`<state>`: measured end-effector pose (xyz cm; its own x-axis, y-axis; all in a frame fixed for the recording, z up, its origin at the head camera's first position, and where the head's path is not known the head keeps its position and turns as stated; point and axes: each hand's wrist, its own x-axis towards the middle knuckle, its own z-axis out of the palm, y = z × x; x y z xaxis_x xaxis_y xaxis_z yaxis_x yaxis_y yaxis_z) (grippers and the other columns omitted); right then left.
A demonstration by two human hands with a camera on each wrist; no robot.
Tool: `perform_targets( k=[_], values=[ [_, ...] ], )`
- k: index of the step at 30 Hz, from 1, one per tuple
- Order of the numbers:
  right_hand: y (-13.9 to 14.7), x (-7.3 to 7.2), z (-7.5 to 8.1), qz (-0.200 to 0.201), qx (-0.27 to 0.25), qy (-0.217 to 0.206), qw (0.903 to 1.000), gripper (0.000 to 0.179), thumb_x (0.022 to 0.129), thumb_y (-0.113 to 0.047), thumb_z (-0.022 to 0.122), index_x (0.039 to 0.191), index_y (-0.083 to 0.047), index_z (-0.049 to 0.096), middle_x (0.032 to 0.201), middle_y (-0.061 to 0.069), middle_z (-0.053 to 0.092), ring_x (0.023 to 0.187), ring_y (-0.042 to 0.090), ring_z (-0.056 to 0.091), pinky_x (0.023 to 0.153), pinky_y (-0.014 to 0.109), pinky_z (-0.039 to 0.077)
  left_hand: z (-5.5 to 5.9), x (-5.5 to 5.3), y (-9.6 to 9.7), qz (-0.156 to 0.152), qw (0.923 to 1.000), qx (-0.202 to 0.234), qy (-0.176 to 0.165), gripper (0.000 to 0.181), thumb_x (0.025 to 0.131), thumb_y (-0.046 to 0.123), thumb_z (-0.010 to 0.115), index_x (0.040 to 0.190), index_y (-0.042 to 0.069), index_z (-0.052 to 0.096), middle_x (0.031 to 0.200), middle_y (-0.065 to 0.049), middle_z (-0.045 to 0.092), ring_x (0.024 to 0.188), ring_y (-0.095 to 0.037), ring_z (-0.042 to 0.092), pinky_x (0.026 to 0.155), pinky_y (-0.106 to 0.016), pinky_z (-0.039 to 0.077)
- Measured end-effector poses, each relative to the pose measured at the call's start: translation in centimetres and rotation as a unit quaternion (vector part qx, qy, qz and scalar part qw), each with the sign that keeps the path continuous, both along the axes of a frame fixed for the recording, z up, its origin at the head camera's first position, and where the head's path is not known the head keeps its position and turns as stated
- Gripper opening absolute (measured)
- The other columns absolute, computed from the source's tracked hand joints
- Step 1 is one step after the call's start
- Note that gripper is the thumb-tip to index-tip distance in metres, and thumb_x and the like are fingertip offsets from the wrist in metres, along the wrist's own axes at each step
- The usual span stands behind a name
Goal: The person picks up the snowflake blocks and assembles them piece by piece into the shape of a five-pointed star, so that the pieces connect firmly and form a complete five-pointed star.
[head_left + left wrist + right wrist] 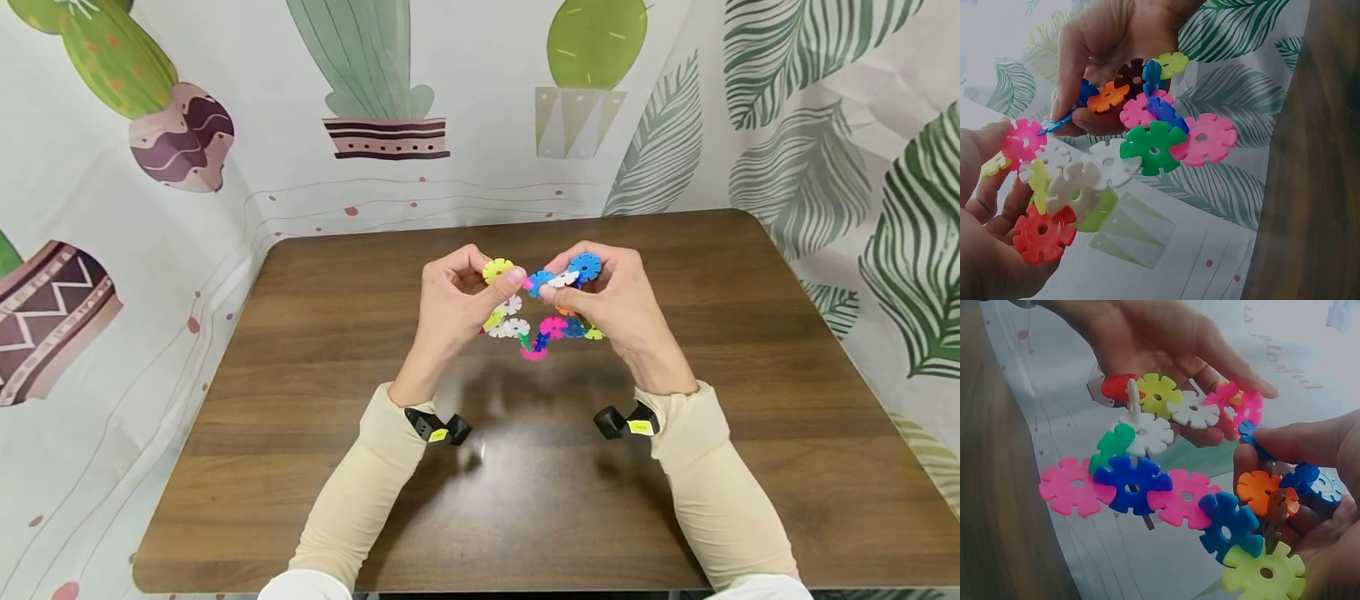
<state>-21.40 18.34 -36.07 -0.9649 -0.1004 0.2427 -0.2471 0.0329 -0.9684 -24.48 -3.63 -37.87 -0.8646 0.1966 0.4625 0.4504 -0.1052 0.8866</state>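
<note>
Both hands hold up one looped chain of notched plastic snowflake discs above the table. My left hand (461, 292) pinches a pink disc (1024, 142) between thumb and fingers, close to a yellow disc (497, 269). Between thumb and fingers, my right hand (615, 287) grips a blue disc (1252, 439); a white disc (564, 279) and another blue one (586, 267) are at its fingers. The pink and blue discs meet edge to edge in the gap between the hands; whether their slots interlock I cannot tell. Below hang green (1154, 149), orange (1267, 492) and red (1044, 233) discs.
A brown wooden table (315, 350) lies beneath the hands. Behind it hangs a white cloth (495, 75) printed with cacti and leaves. Black wrist cameras (459, 429) are strapped over the sleeves (367, 483).
</note>
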Motion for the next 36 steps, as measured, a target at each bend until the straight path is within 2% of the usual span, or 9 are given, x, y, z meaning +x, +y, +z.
perform_targets(
  k=[9,14,17,20,22,24,29,32,36],
  values=[
    [-0.9,-0.3,-0.4,0.009,-0.037,-0.003,0.9993,0.015,0.086,0.001,0.087,0.096,-0.002,0.077,0.082,0.000,0.080,0.071,0.017,0.079,0.068,0.029,0.065,-0.2,0.4,-0.1,0.020,0.9998,0.001,0.006,0.036,0.089,0.032,0.090,0.079,0.006,0.068,0.074,0.011,0.073,0.068,-0.010,0.069,0.060,-0.023,0.055],
    [-0.2,0.2,-0.1,-0.010,-0.042,-0.007,0.9990,0.014,0.086,0.000,0.087,0.095,-0.002,0.076,0.082,0.000,0.080,0.071,0.020,0.080,0.070,0.030,0.066,-0.3,-0.1,0.8,0.005,0.9999,0.005,0.009,0.029,0.089,0.028,0.089,0.081,0.008,0.069,0.077,0.008,0.075,0.068,-0.012,0.070,0.059,-0.024,0.055],
    [0.7,0.7,0.1,-0.040,-0.051,-0.009,0.9979,0.016,0.086,-0.002,0.088,0.096,-0.002,0.076,0.081,0.000,0.078,0.068,0.019,0.077,0.067,0.027,0.064,0.1,-0.6,1.5,-0.024,0.9992,-0.019,0.025,0.020,0.092,0.020,0.086,0.101,0.007,0.073,0.092,0.000,0.079,0.076,-0.016,0.071,0.067,-0.027,0.057],
    [1.5,1.0,0.3,-0.073,-0.074,-0.003,0.9946,0.018,0.086,-0.004,0.089,0.098,-0.003,0.076,0.082,0.000,0.077,0.067,0.016,0.074,0.066,0.025,0.063,0.4,-1.0,1.4,-0.045,0.9972,-0.049,0.033,0.032,0.097,0.013,0.081,0.126,0.009,0.071,0.114,-0.007,0.080,0.093,-0.018,0.074,0.079,-0.031,0.059],
    [1.8,1.1,0.3,-0.091,-0.104,0.003,0.9904,0.016,0.088,-0.002,0.087,0.099,-0.003,0.075,0.083,0.000,0.077,0.068,0.015,0.075,0.068,0.024,0.063,0.5,-1.4,0.9,-0.051,0.9964,-0.063,0.024,0.036,0.098,0.009,0.078,0.133,0.010,0.070,0.120,-0.009,0.078,0.102,-0.019,0.074,0.087,-0.031,0.061],
    [1.9,0.9,0.3,-0.102,-0.135,0.008,0.9855,0.013,0.089,0.000,0.084,0.099,-0.003,0.075,0.084,0.000,0.078,0.070,0.015,0.077,0.070,0.024,0.064,0.6,-1.6,0.2,-0.056,0.9958,-0.072,0.006,0.030,0.099,0.008,0.076,0.129,0.010,0.073,0.118,-0.010,0.078,0.103,-0.022,0.075,0.089,-0.031,0.062],
    [1.9,0.3,0.1,-0.075,-0.168,-0.005,0.9829,0.012,0.093,0.004,0.078,0.101,-0.005,0.074,0.087,0.000,0.077,0.076,0.014,0.078,0.076,0.024,0.063,0.9,-1.7,-1.1,-0.053,0.9946,-0.089,-0.007,0.016,0.098,0.011,0.079,0.111,0.002,0.079,0.093,-0.008,0.076,0.080,-0.037,0.068,0.071,-0.026,0.058],
    [2.2,0.1,0.1,-0.045,-0.140,-0.011,0.9891,0.015,0.094,0.003,0.078,0.106,-0.007,0.074,0.090,-0.001,0.074,0.079,0.013,0.073,0.077,0.023,0.061,1.1,-1.8,-1.7,-0.037,0.9965,-0.075,-0.007,0.016,0.097,0.008,0.080,0.109,-0.002,0.079,0.090,-0.005,0.076,0.076,-0.036,0.066,0.068,-0.025,0.057],
    [3.6,0.4,0.4,-0.014,-0.094,0.004,0.9955,0.021,0.096,0.004,0.073,0.116,-0.002,0.073,0.092,-0.002,0.074,0.079,0.013,0.067,0.078,0.022,0.059,1.3,-2.0,-2.2,-0.008,0.9983,-0.057,-0.013,0.015,0.095,0.005,0.081,0.108,-0.003,0.079,0.092,-0.001,0.078,0.075,-0.023,0.070,0.072,-0.027,0.062]
  ],
)
